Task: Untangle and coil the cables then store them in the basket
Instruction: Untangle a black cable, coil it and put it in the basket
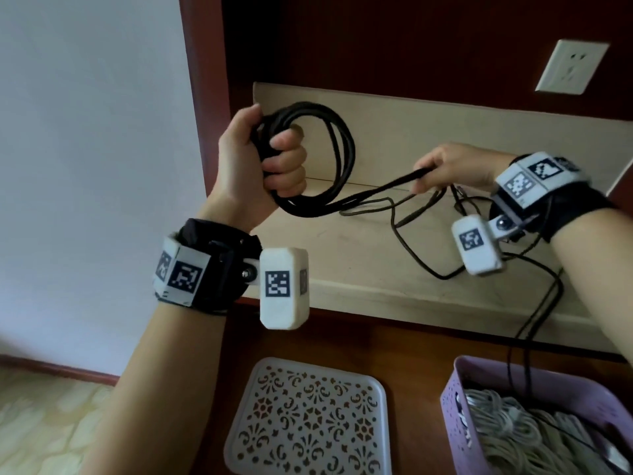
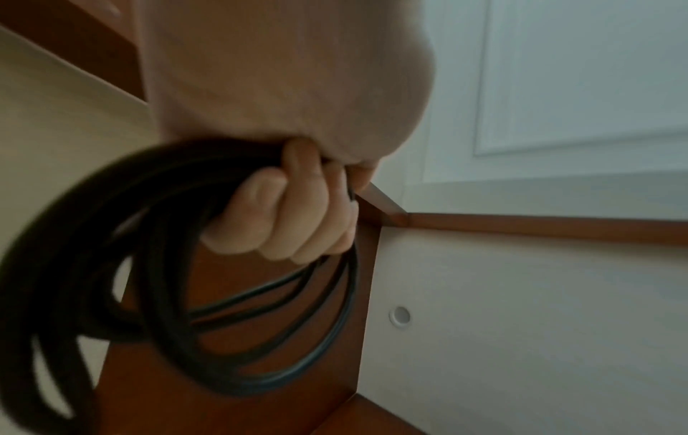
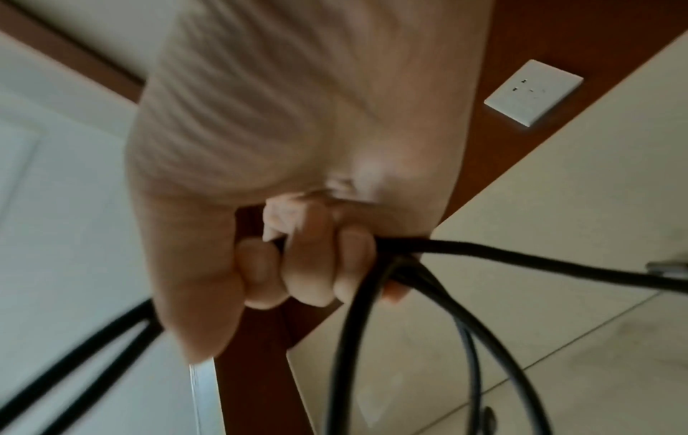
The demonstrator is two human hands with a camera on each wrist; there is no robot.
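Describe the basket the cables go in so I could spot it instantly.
Look below the pale shelf, at the picture's bottom right. The purple basket stands there holding white coiled cables. Unlike the flat white patterned tray beside it, it is deep, with perforated walls.

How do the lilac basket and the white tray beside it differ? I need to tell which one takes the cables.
The lilac basket has tall perforated walls; the white tray is shallow, with a cut-out floral pattern. The basket already holds pale coiled cables, and a thin black cable hangs down into it; nothing shows on the tray. The basket sits to the right, the tray to the left. Both rest on the same brown surface.
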